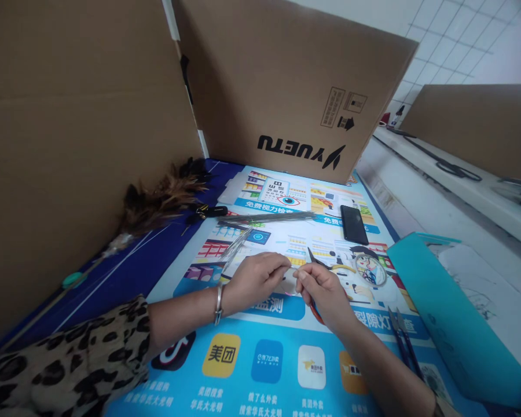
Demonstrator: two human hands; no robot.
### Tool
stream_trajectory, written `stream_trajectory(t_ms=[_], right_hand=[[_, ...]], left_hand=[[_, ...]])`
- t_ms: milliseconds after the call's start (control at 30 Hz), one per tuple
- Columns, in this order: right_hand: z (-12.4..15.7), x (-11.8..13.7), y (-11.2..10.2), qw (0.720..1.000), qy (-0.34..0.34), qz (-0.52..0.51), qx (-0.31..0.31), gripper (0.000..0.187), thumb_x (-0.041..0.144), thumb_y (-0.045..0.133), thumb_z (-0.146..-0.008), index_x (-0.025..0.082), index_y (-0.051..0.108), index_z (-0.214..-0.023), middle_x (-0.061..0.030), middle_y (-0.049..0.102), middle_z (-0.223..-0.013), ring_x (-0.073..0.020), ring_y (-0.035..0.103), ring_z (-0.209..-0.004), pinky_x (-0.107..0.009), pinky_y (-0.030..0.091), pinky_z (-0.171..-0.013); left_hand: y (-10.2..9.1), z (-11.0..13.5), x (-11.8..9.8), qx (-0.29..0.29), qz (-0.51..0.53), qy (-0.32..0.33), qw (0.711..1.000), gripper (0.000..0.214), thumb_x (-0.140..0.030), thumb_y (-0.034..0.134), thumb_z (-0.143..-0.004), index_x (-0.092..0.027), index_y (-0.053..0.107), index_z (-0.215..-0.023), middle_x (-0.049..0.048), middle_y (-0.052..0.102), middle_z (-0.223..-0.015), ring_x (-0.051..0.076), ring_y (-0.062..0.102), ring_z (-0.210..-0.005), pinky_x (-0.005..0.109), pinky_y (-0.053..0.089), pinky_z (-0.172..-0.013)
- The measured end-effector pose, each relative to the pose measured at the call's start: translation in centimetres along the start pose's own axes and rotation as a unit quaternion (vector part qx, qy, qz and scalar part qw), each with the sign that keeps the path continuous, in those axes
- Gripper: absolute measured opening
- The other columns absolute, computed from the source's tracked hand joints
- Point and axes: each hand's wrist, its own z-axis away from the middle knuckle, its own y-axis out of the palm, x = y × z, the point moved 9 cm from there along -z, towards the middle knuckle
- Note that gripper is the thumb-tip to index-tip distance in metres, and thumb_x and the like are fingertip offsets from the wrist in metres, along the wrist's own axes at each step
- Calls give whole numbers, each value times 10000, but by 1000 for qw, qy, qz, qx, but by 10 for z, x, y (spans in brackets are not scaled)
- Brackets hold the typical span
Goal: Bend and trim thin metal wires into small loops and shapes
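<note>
My left hand (255, 278) and my right hand (323, 289) meet over a printed poster (264, 359) on the table. The left fingers are pinched together at the fingertips, next to thin clear strands (234, 249) that fan out behind the hand. My right hand is closed round a pair of pliers with red handles (315, 263), its dark tip pointing up and left. What sits between the two sets of fingertips is too small to make out. A silver bangle (218, 304) is on my left wrist, with a leopard-print sleeve behind it.
A bundle of thin metal wires (267, 218) lies beyond the hands, a black phone (353, 224) to its right. A feather duster (156, 202) rests at the left by cardboard walls (69, 145). A teal box (451, 313) and dark scissors (406, 344) lie at the right.
</note>
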Motion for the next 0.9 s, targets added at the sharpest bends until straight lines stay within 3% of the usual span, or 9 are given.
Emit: stream_trajectory(t_ms=[133,233,300,400,500,600,900], right_hand=[[0,1,1,1000,7,-5,-1,213,345,470,-846,170,554,-759,23,563,-606,-54,425,-430,-185,338,-428],[1,1,1,999,17,-36,-6,210,345,468,-848,171,539,-754,36,531,-540,-66,446,-423,-191,366,-430],[2,0,0,997,23,-68,-18,204,352,471,-845,172,531,-769,29,546,-571,-77,481,-448,-200,397,-442],[1,-4,-5,992,24,-112,-51,204,372,490,-832,174,529,-804,3,587,-693,-92,532,-509,-218,438,-464],[-1,-9,-10,988,24,-131,-74,213,381,501,-826,171,534,-821,-6,591,-723,-100,553,-537,-229,457,-483],[-2,-11,-11,987,26,-140,-76,218,383,512,-821,167,541,-825,-9,591,-730,-102,559,-542,-232,463,-488],[-1,-5,-6,985,23,-159,-59,211,374,533,-809,164,549,-811,-16,604,-743,-97,553,-537,-230,462,-484]], left_hand=[[0,-1,5,-5,32,-17,999,160,-196,446,-832,-177,602,-858,17,629,-821,133,541,-783,251,388,-706],[4,-3,15,16,122,-70,990,166,-245,460,-830,-177,609,-859,18,617,-805,130,531,-755,247,389,-678],[11,-2,22,45,238,-128,962,193,-304,462,-833,-174,591,-891,15,602,-784,113,516,-687,228,384,-612],[23,2,27,74,394,-206,893,245,-376,480,-822,-164,558,-917,15,589,-783,84,475,-603,204,352,-541],[31,7,25,94,467,-241,846,264,-400,512,-805,-149,556,-872,14,581,-744,70,447,-571,197,321,-526],[36,10,22,109,503,-255,818,270,-403,522,-801,-139,555,-843,15,575,-717,67,435,-558,200,307,-526],[32,10,29,69,489,-280,823,235,-383,546,-787,-149,537,-774,4,577,-690,80,454,-589,210,332,-575]])
